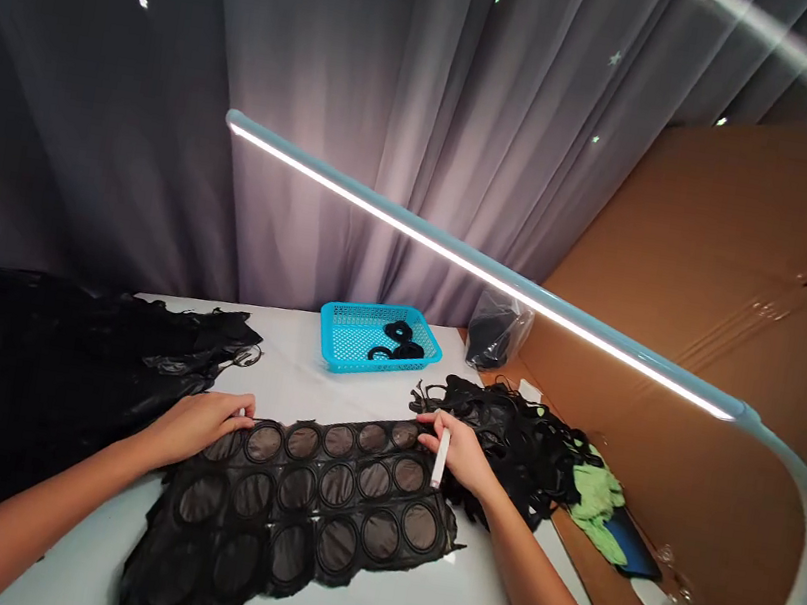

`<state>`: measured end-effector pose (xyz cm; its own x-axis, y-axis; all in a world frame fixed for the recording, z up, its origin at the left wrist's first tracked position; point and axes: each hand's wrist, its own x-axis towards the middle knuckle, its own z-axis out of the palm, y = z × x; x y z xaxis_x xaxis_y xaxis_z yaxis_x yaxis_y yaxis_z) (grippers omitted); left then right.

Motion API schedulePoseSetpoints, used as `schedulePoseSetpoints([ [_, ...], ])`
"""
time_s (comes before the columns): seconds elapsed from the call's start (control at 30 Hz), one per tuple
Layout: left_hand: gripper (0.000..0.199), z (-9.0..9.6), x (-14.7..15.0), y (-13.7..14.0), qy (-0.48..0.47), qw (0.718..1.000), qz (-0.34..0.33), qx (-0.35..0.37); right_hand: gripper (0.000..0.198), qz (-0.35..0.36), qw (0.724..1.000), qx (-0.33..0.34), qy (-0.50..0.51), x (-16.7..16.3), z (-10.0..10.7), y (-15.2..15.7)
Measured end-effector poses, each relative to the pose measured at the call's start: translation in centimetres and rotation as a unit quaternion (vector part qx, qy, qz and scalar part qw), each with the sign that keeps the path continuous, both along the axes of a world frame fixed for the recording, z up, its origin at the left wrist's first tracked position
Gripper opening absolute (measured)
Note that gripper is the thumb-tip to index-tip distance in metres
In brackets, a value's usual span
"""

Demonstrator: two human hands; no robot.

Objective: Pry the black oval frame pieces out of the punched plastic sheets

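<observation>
A black rubbery sheet (337, 485) with several rows of moulded rings, thin film inside them, lies on the white table. Its outline is ragged. My left hand (203, 424) pinches the sheet's far left edge between thumb and fingers. At the far right corner, my right hand (455, 449) is closed around a slim white stick-like tool (441, 458), its fingertips touching the sheet's edge. The tool's working end, if it has one, cannot be made out.
A blue basket (334, 361) with several black rings stands at the back. Black sheets (20, 377) are heaped left, black scraps (519, 441) right. A green cloth (597, 503) and clear bag (497, 332) lie beyond. A lit lamp bar (457, 250) spans above, before a curtain.
</observation>
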<state>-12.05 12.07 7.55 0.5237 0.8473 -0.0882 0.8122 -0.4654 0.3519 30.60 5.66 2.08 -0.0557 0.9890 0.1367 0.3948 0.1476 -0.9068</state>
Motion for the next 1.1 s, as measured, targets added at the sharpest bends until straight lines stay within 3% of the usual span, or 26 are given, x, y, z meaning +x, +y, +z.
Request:
schedulePoseSetpoints([
  [0.13, 0.017, 0.0, 3.6, -1.2, -0.001, 0.997, -0.003, 0.083, 0.036, -0.065, 0.994, 0.004, 0.092, 0.6, 1.0, -0.1],
  [0.27, 0.027, -2.4, 11.0, -4.3, -0.031, 0.991, -0.086, 0.096, 0.046, -0.079, 0.976, 0.001, 0.201, -0.4, 1.8, -0.1],
  [0.37, 0.048, -4.9, 16.2, -6.5, -0.046, 0.984, -0.15, 0.09, 0.051, -0.068, 0.987, -0.009, 0.148, -1.3, 2.6, 0.0],
  [0.47, 0.062, -6.9, 19.0, -7.6, -0.048, 0.983, -0.158, 0.084, 0.042, -0.014, 0.995, -0.036, 0.087, -1.8, 2.9, 0.4],
  [0.57, 0.069, -7.7, 19.3, -7.9, -0.053, 0.983, -0.153, 0.081, 0.028, 0.052, 0.992, -0.079, 0.089, -1.7, 2.2, 0.9],
  [0.7, 0.074, -7.8, 18.7, -8.1, -0.045, 0.986, -0.145, 0.073, 0.027, 0.094, 0.984, -0.128, 0.082, -1.2, 0.5, 1.7],
  [0.9, 0.078, -7.6, 18.8, -8.3, -0.03, 0.987, -0.146, 0.064, 0.02, 0.123, 0.988, -0.094, -0.009, -0.6, 0.2, 2.2],
  [1.1, 0.078, -7.6, 18.8, -8.1, -0.038, 0.986, -0.149, 0.062, 0.02, 0.128, 0.987, -0.096, -0.019, -0.4, 0.6, 2.2],
])
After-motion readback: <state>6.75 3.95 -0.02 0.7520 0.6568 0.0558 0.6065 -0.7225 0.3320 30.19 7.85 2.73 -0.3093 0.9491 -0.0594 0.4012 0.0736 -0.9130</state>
